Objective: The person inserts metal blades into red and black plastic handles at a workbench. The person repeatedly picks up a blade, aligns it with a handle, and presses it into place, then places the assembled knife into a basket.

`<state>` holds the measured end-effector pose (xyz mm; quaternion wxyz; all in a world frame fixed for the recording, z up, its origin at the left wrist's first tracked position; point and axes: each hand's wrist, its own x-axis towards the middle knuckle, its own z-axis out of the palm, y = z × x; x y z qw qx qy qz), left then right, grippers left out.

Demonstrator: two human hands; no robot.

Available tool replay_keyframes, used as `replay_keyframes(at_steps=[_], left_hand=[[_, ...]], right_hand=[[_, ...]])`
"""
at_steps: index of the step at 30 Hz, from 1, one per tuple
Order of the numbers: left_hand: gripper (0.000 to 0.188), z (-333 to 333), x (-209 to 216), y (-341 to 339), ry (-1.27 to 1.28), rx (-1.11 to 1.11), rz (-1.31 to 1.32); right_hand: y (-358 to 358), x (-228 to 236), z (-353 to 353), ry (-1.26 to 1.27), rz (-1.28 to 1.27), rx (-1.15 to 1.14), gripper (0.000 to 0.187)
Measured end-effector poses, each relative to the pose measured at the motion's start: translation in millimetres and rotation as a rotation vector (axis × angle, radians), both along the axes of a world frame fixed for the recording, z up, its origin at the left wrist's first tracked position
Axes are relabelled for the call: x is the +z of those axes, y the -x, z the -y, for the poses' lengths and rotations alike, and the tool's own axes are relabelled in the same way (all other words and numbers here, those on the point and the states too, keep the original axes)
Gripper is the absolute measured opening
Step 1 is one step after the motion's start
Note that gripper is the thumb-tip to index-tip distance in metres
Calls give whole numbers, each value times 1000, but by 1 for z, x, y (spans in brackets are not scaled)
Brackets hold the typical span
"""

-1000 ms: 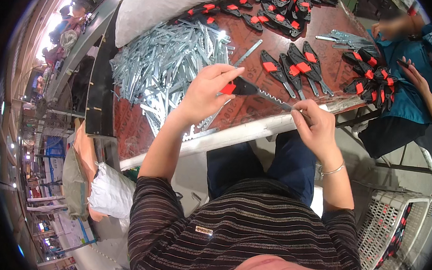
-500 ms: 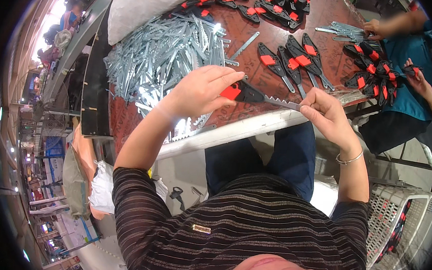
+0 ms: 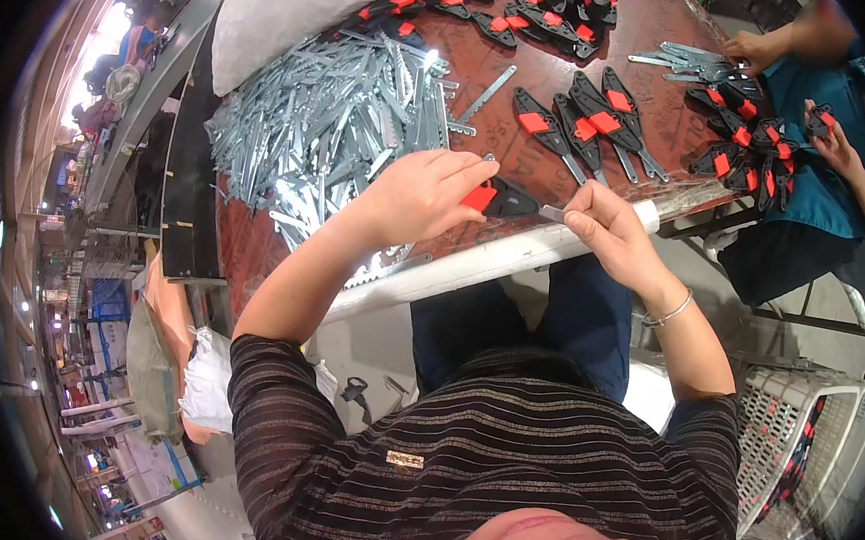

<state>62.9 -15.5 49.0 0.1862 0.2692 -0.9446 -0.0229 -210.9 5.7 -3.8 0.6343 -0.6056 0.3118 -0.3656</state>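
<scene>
Left hand (image 3: 423, 197), fingers grasping black handle (image 3: 515, 202), right hand (image 3: 612, 230), fingers pinching metal strip (image 3: 553, 213), 4 bladed handles (image 3: 593, 101) beyond

blk/red handle (image 3: 508, 200), slvr blades (image 3: 332, 123), blk striped top (image 3: 521, 442)

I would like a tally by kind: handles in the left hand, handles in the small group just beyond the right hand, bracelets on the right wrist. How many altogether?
Black-and-red handle in left hand: 1
Handles beyond right hand: 4
Bracelet: 1
Total: 6
</scene>
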Motion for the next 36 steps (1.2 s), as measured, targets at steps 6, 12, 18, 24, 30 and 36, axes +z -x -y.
replay_keyframes(at_steps=[6,12,18,24,30,36], left_hand=[[56,-7,-9,0,-38,-20,-24],[56,-6,-9,9,-55,-13,-34],[63,6,-5,16,-138,15,-84],[67,7,-10,15,-56,344,-331],[35,-10,-55,63,-1483,354,-1500],[27,13,-67,67,-1501,398,-1663]], right_hand=[[1,6,0,52,-115,72,17],[-8,-6,-8,-30,-107,-1,16],[-3,1,-2,6,-38,-130,21],[8,-8,-1,2,89,-233,27],[-33,-23,-17,54,265,-310,28],[6,-13,36,596,-667,-640,47]])
